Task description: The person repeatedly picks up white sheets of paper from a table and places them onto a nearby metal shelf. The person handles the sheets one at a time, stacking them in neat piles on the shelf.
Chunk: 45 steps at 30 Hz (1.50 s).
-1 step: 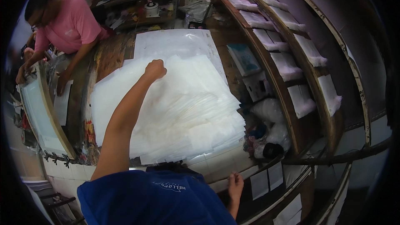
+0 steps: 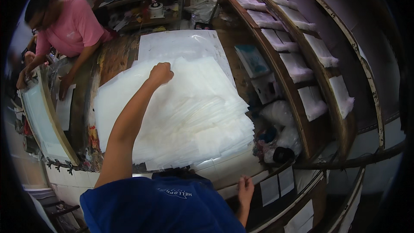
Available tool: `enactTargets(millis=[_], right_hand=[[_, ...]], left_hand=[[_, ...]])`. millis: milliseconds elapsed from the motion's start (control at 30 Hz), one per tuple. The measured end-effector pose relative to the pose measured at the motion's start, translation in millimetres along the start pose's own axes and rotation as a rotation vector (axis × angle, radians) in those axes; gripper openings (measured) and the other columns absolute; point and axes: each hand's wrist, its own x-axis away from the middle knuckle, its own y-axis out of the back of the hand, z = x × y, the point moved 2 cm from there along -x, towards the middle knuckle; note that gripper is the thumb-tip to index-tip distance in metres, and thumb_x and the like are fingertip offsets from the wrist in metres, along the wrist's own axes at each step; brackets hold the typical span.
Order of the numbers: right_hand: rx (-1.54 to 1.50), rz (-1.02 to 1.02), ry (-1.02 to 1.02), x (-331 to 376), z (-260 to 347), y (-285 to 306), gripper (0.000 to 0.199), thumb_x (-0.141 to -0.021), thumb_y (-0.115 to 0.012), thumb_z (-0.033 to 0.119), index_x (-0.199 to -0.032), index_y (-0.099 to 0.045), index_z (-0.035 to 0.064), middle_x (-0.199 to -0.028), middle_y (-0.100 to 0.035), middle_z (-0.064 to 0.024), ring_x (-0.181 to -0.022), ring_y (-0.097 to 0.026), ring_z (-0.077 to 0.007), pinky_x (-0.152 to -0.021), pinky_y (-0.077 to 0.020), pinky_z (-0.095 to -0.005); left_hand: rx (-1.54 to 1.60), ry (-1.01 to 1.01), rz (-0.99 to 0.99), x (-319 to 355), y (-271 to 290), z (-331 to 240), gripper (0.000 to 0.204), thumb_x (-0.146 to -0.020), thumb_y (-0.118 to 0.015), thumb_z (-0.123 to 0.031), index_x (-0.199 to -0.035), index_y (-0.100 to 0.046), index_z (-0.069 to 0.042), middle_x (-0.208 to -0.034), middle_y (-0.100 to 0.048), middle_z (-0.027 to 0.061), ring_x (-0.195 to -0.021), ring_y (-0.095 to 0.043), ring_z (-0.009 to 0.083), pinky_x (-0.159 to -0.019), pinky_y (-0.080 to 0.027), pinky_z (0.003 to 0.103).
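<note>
Left hand (image 2: 161,73) atop sheet stack (image 2: 189,116)

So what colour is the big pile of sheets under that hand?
The pile of sheets is milky, see-through white, clearest in the head view, where the left hand presses on it.

We see a person in a pink shirt (image 2: 69,28) bent over a framed screen (image 2: 43,121), and wooden shelves (image 2: 302,86) holding white bundles (image 2: 297,67).
</note>
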Motion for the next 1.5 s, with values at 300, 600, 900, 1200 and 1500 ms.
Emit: enactTargets(millis=[300,600,900,1200,1500], right_hand=[[-0.134,0.529,0.417,-25,151,-113,0.046,-0.094,-0.054,0.01,-0.137,-0.039,0.0027,-0.09,-0.059,-0.0071,-0.074,-0.056,-0.0096,-0.062,-0.0458,-0.0223],[-0.29,0.46,0.309,-43,156,-122,0.017,-0.095,-0.055,0.012,-0.108,-0.059,0.0012,-0.08,-0.057,0.0007,-0.068,-0.053,-0.0062,-0.059,-0.0435,-0.0204],[-0.53,0.255,0.258,0,114,-19,0.007,-0.094,-0.054,0.009,-0.1,-0.058,0.0056,-0.079,-0.052,0.0043,-0.061,-0.043,-0.0022,-0.052,-0.0348,-0.018],[-0.326,-0.001,0.265,38,52,26,0.006,-0.096,-0.053,0.009,-0.097,-0.058,0.0052,-0.08,-0.052,0.0029,-0.058,-0.044,-0.0026,-0.049,-0.0371,-0.018],[-0.311,-0.084,0.26,64,41,41,0.008,-0.096,-0.051,0.009,-0.098,-0.057,0.0039,-0.08,-0.052,0.0012,-0.058,-0.045,-0.0038,-0.05,-0.039,-0.0189]], left_hand=[[0.189,-0.682,-0.03,217,44,-115,0.018,-0.077,-0.064,-0.011,-0.094,-0.062,-0.004,-0.074,-0.064,0.0129,-0.065,-0.062,0.0318,-0.061,-0.049,0.042],[0.553,-0.923,0.268,317,53,-156,0.017,-0.084,-0.061,-0.011,-0.099,-0.063,-0.003,-0.087,-0.062,0.0097,-0.079,-0.062,0.0247,-0.067,-0.048,0.035],[2.165,0.325,1.1,292,-70,-173,0.044,-0.099,-0.041,-0.033,-0.13,-0.047,-0.003,-0.122,-0.057,0.0129,-0.109,-0.058,0.027,-0.093,-0.049,0.043],[2.395,0.363,1.299,266,-46,-191,0.063,-0.099,-0.027,-0.05,-0.143,-0.034,-0.006,-0.142,-0.041,0.0163,-0.127,-0.044,0.0349,-0.106,-0.037,0.051],[2.397,0.474,1.426,276,-51,-201,0.073,-0.097,-0.019,-0.059,-0.147,-0.027,-0.006,-0.147,-0.034,0.0183,-0.133,-0.034,0.0408,-0.11,-0.027,0.054]])
